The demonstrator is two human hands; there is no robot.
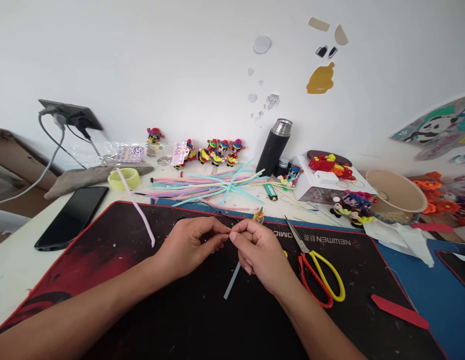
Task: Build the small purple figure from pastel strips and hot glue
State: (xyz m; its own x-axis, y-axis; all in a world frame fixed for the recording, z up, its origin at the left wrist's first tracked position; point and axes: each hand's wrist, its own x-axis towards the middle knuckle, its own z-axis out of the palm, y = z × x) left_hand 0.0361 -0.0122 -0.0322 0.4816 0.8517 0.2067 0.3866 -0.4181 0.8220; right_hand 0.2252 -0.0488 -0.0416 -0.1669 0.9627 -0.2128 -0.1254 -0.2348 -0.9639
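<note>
My left hand (196,245) and my right hand (260,250) meet above the dark desk mat (172,320), thumbs and forefingers pinched close together. What sits between the fingertips is too small and hidden to name. A thin grey-blue strip (232,281) shows below my right hand; whether the hand holds it or it lies on the mat, I cannot tell. Scissors (318,270) with red and yellow handles lie right of that hand, blades spread. A lilac pipe cleaner (136,210) rests left of my left hand. Behind both hands lies a pile of pastel pipe cleaners (209,187).
Small pipe-cleaner dolls (220,152) line the wall, beside a black thermos (273,147). A phone (72,217) and a yellow coil (124,179) are on the left. To the right are a white box (318,190), a beige bowl (397,192) and a red strip (399,311).
</note>
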